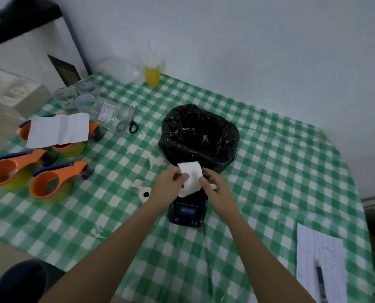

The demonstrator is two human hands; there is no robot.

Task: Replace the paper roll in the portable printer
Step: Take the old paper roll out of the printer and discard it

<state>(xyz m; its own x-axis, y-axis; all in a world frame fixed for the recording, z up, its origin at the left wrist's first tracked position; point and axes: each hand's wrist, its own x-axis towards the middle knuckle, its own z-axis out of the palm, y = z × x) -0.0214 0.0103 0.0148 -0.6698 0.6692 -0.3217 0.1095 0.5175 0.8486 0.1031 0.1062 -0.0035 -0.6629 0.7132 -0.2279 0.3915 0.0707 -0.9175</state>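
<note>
The black portable printer point(187, 212) with blue buttons lies on the checked tablecloth in the middle. A white strip of paper point(191, 177) rises from its far end. My left hand point(168, 183) pinches the strip's left edge. My right hand point(215, 188) holds its right edge with fingers over the printer's top. The roll inside the printer is mostly hidden by my hands. A small white paper roll point(145, 194) lies on the cloth just left of my left wrist.
A bin lined with a black bag point(199, 136) stands right behind the printer. Orange tape dispensers point(51, 184) and a white sheet point(59, 130) sit at left, scissors point(128, 121) behind. A printed sheet with a pen point(320, 261) lies at right. A yellow drink cup point(152, 72) stands by the wall.
</note>
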